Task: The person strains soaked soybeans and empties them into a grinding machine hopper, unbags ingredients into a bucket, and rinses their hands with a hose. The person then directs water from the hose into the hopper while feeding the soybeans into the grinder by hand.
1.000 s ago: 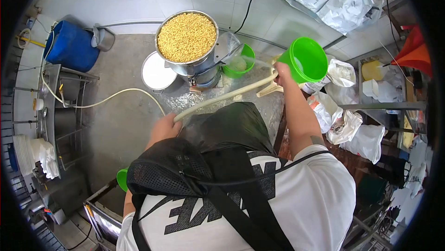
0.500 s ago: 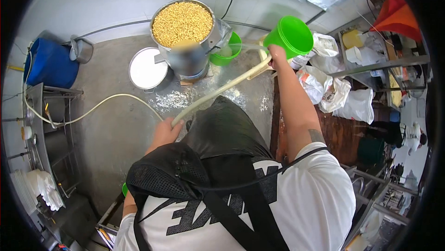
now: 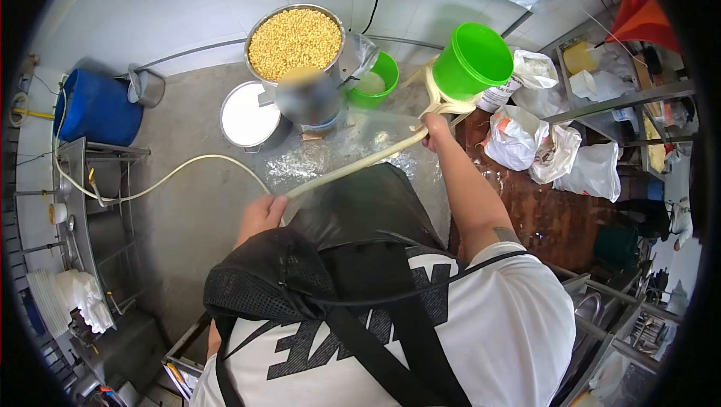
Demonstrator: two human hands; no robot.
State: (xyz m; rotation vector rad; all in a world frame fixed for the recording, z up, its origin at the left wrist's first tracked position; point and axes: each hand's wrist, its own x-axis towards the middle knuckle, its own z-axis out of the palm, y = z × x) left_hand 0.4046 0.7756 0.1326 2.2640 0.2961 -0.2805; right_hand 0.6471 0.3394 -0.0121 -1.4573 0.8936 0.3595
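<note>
A pale hose [image 3: 360, 165] stretches between my two hands, low over the wet floor. My left hand [image 3: 264, 214] is wrapped round it at the lower left, and my right hand [image 3: 435, 132] grips it near its end. Water sprays leftward from the end by my right hand. Just beyond that hand, a large green bucket [image 3: 475, 60] sits on a cream stool [image 3: 439, 97]. A steel pot full of yellow beans [image 3: 294, 40] stands on a machine, partly blurred. Beside it are a white-topped pot [image 3: 250, 115] and a smaller green bucket [image 3: 377, 81] with something pale inside.
A blue barrel [image 3: 99, 109] and a grey bucket [image 3: 146, 87] stand by the wall at left, above a steel sink table [image 3: 73, 163]. White sacks [image 3: 514, 138] and a metal shelf [image 3: 619, 101] are at right. The hose's thin part crosses the floor at left.
My right hand has moved down and slightly left with the hose, away from the large green bucket. The spray now crosses lower, over the floor. The view has shifted.
</note>
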